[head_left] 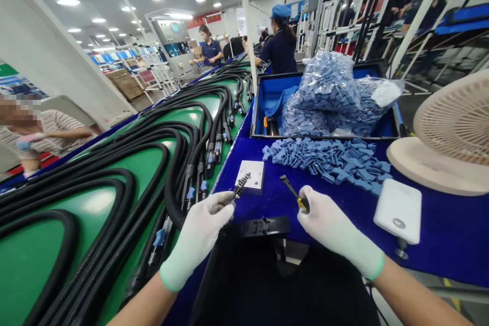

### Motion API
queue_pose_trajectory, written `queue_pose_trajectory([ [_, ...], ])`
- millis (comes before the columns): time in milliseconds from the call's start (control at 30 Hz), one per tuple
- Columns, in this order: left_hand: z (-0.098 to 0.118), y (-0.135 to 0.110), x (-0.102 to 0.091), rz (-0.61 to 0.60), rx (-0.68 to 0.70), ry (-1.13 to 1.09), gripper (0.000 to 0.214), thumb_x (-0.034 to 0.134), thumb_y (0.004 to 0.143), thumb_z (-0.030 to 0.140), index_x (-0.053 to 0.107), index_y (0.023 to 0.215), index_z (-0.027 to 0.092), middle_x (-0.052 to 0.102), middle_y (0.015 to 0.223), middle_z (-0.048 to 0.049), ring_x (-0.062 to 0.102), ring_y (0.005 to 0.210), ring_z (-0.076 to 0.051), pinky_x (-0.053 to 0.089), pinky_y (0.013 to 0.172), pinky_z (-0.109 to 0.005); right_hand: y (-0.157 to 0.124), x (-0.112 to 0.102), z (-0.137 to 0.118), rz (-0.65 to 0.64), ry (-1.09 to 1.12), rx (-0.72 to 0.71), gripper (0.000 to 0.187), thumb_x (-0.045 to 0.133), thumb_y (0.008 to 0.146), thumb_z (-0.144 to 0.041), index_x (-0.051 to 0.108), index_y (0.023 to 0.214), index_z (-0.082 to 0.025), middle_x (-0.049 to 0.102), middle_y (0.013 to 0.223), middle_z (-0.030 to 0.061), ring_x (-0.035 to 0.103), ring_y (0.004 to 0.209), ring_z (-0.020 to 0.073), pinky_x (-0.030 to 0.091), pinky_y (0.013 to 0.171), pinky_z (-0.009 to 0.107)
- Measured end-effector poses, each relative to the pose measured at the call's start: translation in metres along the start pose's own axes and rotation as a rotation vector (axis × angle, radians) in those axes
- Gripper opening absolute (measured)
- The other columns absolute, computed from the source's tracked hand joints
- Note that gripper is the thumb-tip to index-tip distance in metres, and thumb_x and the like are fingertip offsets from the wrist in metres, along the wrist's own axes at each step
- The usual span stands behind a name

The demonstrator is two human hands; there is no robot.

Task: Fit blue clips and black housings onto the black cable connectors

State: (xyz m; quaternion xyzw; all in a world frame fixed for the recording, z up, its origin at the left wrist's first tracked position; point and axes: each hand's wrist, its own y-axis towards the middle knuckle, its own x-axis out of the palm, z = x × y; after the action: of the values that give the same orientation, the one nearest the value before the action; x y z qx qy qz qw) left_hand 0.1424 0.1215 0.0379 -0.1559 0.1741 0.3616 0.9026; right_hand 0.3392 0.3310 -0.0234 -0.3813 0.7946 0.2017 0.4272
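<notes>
My left hand (202,229), in a white glove, is closed round the end of a black cable whose bare connector tip (241,185) points up over a small white block (251,177). My right hand (328,224), also gloved, grips a small tool with a yellow and black handle (292,191), its tip aimed up and left toward the connector. The two hands are a short way apart above the front edge of the blue worktop (451,234). A heap of small blue plastic caps (328,158) lies just beyond them.
Several black hoses (114,198) lie on a green conveyor (30,254) at left. A blue bin (267,94) holds bags of blue caps (336,91). A white box (399,210) and a beige fan (451,132) stand at right. Other workers stand at the back and far left.
</notes>
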Motion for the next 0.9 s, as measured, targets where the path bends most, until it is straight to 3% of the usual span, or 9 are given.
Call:
queue_pose_trajectory([
  [133, 0.016, 0.003, -0.001, 0.012, 0.014, 0.019, 0.044, 0.068, 0.089, 0.046, 0.073, 0.123, 0.018, 0.079, 0.096, -0.0052, 0.070, 0.085, -0.023, 0.054, 0.081, -0.032, 0.001, -0.005, -0.026, -0.045, 0.298, -0.253, 0.022, 0.050, 0.078, -0.002, 0.056, 0.086, -0.021, 0.065, 0.082, 0.0006, 0.061, 0.072, 0.0166, 0.043, 0.066, 0.027],
  [233, 0.023, 0.003, -0.001, 0.014, 0.040, 0.016, 0.046, 0.069, 0.089, 0.046, 0.074, 0.123, 0.016, 0.079, 0.094, -0.0059, 0.070, 0.082, -0.022, 0.053, 0.077, -0.032, 0.001, -0.009, -0.049, -0.146, 0.518, -0.487, 0.035, 0.047, 0.079, 0.002, 0.067, 0.098, -0.020, 0.073, 0.101, 0.0041, 0.069, 0.093, 0.0205, 0.053, 0.088, 0.033],
  [333, 0.022, 0.006, 0.000, 0.005, 0.040, -0.031, 0.047, 0.072, 0.087, 0.046, 0.074, 0.124, 0.016, 0.079, 0.101, -0.0073, 0.071, 0.090, -0.025, 0.054, 0.082, -0.033, 0.002, -0.011, -0.063, -0.139, 0.585, -0.589, 0.052, 0.049, 0.083, 0.000, 0.068, 0.126, -0.023, 0.068, 0.133, 0.0070, 0.063, 0.124, 0.0254, 0.047, 0.113, 0.045],
  [433, 0.020, 0.008, 0.001, -0.007, 0.047, -0.035, 0.043, 0.073, 0.088, 0.046, 0.075, 0.122, 0.020, 0.078, 0.112, -0.0061, 0.071, 0.102, -0.026, 0.054, 0.092, -0.034, 0.003, -0.013, -0.067, -0.094, 0.550, -0.625, 0.061, 0.049, 0.084, 0.000, 0.063, 0.139, -0.024, 0.062, 0.145, 0.0072, 0.057, 0.136, 0.0260, 0.041, 0.120, 0.047],
  [600, 0.023, 0.003, 0.005, 0.034, 0.111, 0.060, 0.030, 0.071, 0.090, 0.043, 0.079, 0.112, 0.025, 0.078, 0.110, -0.0012, 0.070, 0.104, -0.024, 0.053, 0.092, -0.031, 0.002, -0.017, -0.069, -0.084, 0.521, -0.640, 0.057, 0.050, 0.083, 0.001, 0.067, 0.131, -0.025, 0.066, 0.135, 0.0066, 0.059, 0.132, 0.0247, 0.042, 0.119, 0.044],
  [733, 0.023, -0.001, 0.006, 0.087, 0.205, 0.161, 0.025, 0.071, 0.091, 0.043, 0.080, 0.106, 0.026, 0.077, 0.114, -0.0007, 0.067, 0.112, -0.025, 0.052, 0.094, -0.030, 0.000, -0.009, -0.065, -0.111, 0.443, -0.521, 0.045, 0.051, 0.078, 0.003, 0.069, 0.110, -0.022, 0.070, 0.117, 0.0076, 0.064, 0.112, 0.0245, 0.052, 0.104, 0.041],
  [800, 0.022, 0.004, 0.004, 0.034, 0.193, 0.146, 0.028, 0.071, 0.091, 0.045, 0.080, 0.109, 0.025, 0.076, 0.116, -0.0026, 0.068, 0.112, -0.026, 0.052, 0.098, -0.033, 0.000, -0.003, -0.063, -0.120, 0.397, -0.464, 0.036, 0.052, 0.076, 0.002, 0.067, 0.099, -0.021, 0.069, 0.107, 0.0073, 0.064, 0.101, 0.0240, 0.054, 0.093, 0.039],
  [900, 0.023, 0.024, 0.001, -0.161, 0.128, -0.057, 0.048, 0.062, 0.094, 0.053, 0.070, 0.131, 0.023, 0.075, 0.121, -0.0092, 0.071, 0.107, -0.028, 0.057, 0.093, -0.039, 0.002, 0.001, -0.061, -0.122, 0.346, -0.371, 0.024, 0.054, 0.076, -0.002, 0.061, 0.090, -0.021, 0.066, 0.096, 0.0051, 0.062, 0.086, 0.0213, 0.053, 0.077, 0.034],
])
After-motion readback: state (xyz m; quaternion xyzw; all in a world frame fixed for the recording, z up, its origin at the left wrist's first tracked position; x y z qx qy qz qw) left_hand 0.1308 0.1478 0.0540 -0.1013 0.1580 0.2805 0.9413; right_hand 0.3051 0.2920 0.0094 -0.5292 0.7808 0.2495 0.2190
